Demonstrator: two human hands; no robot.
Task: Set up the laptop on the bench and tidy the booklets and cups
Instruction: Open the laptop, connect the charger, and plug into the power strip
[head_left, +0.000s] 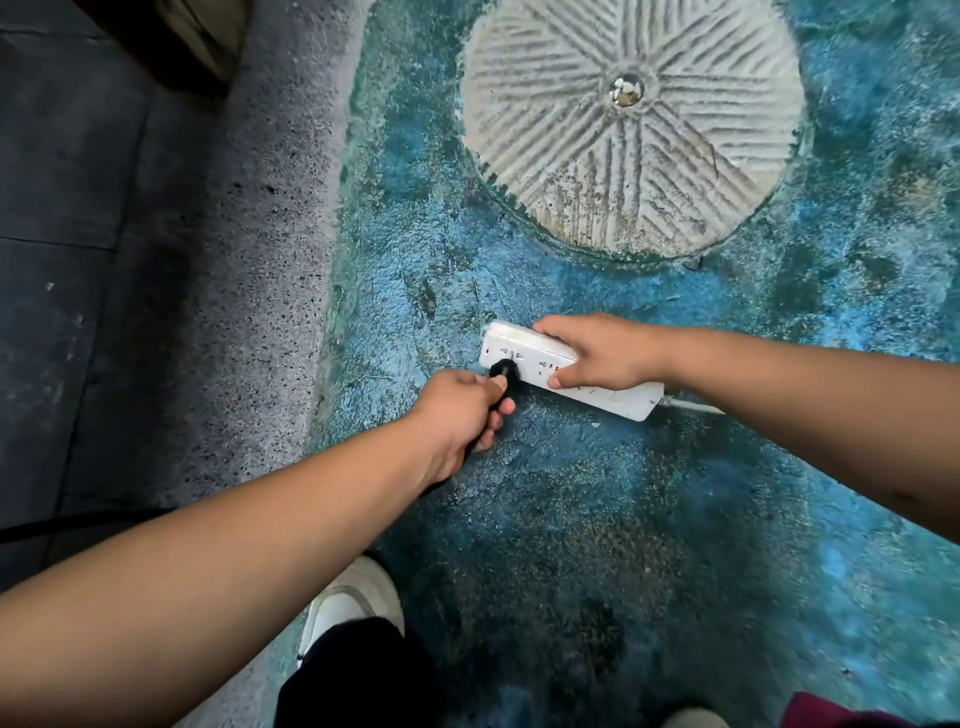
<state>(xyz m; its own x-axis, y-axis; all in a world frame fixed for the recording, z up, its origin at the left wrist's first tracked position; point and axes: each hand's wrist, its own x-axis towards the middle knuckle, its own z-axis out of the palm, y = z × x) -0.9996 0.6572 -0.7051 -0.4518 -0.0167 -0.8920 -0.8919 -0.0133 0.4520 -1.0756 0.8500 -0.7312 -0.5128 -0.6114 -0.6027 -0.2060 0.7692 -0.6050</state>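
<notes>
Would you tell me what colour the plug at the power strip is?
Black, seen in the head view: the plug at the white power strip.

"Anything written down there you can read?"

"No. The white power strip (566, 369) on the floor has small grey marks by its sockets, but they are too small and blurred to tell whether they are letters or just slots."

"And the black plug (503, 370)?"

"Plain as far as I can see. The round grooved stone (631, 124) carries only carved lines, no lettering."
</notes>
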